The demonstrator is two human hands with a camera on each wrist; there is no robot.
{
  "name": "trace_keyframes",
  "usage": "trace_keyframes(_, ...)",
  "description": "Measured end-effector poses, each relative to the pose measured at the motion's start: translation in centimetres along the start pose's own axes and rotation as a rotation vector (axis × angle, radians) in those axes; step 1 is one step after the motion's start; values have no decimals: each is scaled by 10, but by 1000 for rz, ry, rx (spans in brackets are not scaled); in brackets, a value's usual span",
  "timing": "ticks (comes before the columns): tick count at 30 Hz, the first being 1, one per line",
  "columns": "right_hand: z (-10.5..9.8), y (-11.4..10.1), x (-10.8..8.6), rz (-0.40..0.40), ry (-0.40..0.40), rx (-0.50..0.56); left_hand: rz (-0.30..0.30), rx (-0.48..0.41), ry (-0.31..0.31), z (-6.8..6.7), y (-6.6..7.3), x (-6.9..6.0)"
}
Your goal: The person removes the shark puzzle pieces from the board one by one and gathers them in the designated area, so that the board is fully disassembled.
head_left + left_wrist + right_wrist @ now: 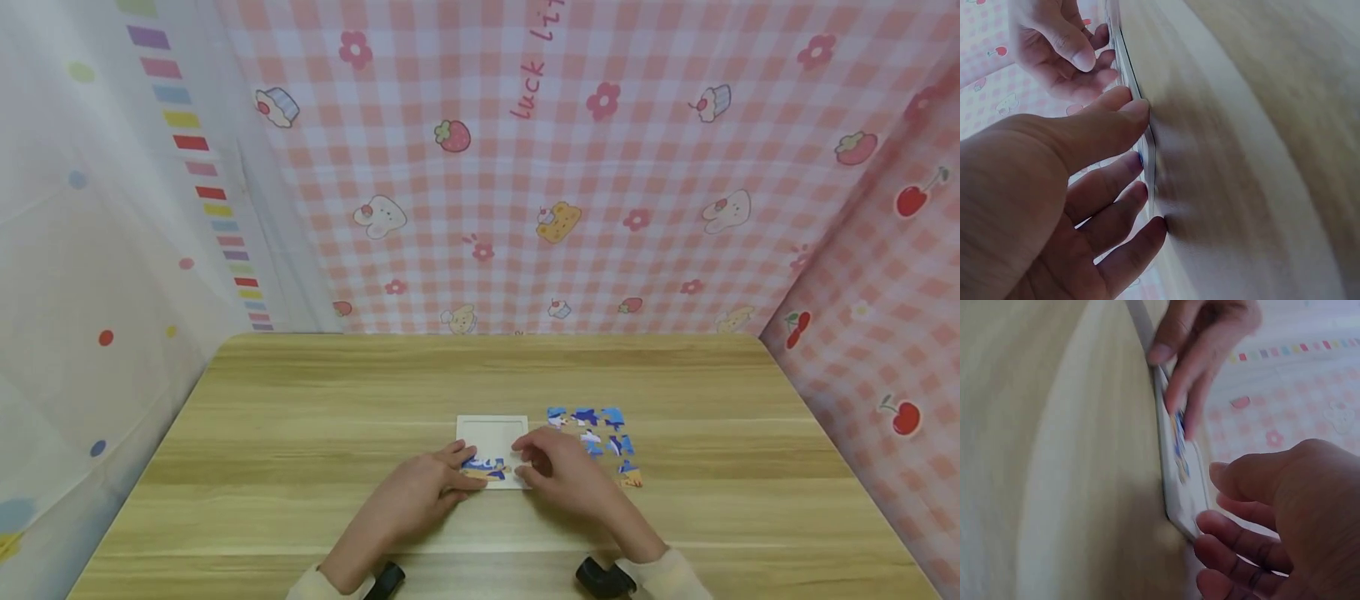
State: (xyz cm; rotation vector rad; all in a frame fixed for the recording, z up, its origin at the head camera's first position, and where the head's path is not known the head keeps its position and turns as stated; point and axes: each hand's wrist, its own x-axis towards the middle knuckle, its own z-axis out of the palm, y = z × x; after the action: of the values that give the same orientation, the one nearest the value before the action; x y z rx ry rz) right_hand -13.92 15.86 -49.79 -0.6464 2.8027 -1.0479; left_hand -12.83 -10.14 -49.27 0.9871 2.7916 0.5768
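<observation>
A white square puzzle tray [491, 432] lies flat on the table, with several joined jigsaw pieces [487, 475] in blue and sand colours along its lower left part. My left hand [416, 493] rests at the tray's left side, its fingers extended over the border and the joined pieces. In the left wrist view, the thumb of that left hand [1035, 162] lies along the tray's edge. Over the tray's right border is my right hand [566, 473], fingers loosely bent. The right wrist view shows this right hand [1310, 506] with nothing between thumb and fingers.
Loose jigsaw pieces [616, 444] lie spread to the right of the tray, partly hidden behind my right hand. All of it is on a wood-grain table [337, 400]. A checked pink curtain [487, 183] hangs behind the table's far edge.
</observation>
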Motion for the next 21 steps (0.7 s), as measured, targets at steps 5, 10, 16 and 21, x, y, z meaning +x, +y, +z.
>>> trace_keyframes(5,10,-7,2,13,12,-64,-6,-6,-9,-1,1,0)
trace_keyframes(10,12,-6,5,30,11,-101,-14,-9,-16,-1,1,0)
trace_keyframes(16,11,-2,8,18,25,-107,0,-18,-12,0,2,-1)
trace_keyframes(21,13,-1,9,-5,46,-110,-5,-32,-20,-1,2,0)
